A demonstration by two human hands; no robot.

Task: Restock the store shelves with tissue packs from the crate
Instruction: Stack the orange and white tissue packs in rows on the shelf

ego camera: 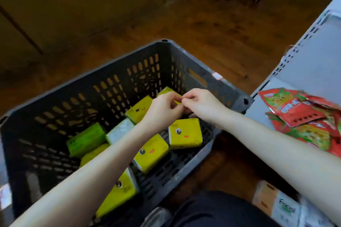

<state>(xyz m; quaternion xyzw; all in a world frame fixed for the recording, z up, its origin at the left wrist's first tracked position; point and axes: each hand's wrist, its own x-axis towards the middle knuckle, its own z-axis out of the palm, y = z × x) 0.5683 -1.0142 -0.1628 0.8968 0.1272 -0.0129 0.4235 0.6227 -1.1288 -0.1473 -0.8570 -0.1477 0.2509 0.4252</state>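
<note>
1. Left hand (164, 108) and right hand (201, 105) meet at the far corner of the crate (110, 72). Fingers on both are curled, pinching the top edge of the far tissue pack (167, 90).
2. That pack leans on the crate wall, so the edge is probably the only place to grab it.
3. The other tissue packs (185, 135) lie loose on the crate floor.
4. The shelf (304, 72) sits just right of the crate and holds red snack packets (299, 116), so the carry is short.

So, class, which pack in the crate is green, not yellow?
The leftmost pack in the crate, beside the whitish one: dark green, no face showing, unlike the yellow packs.
</note>
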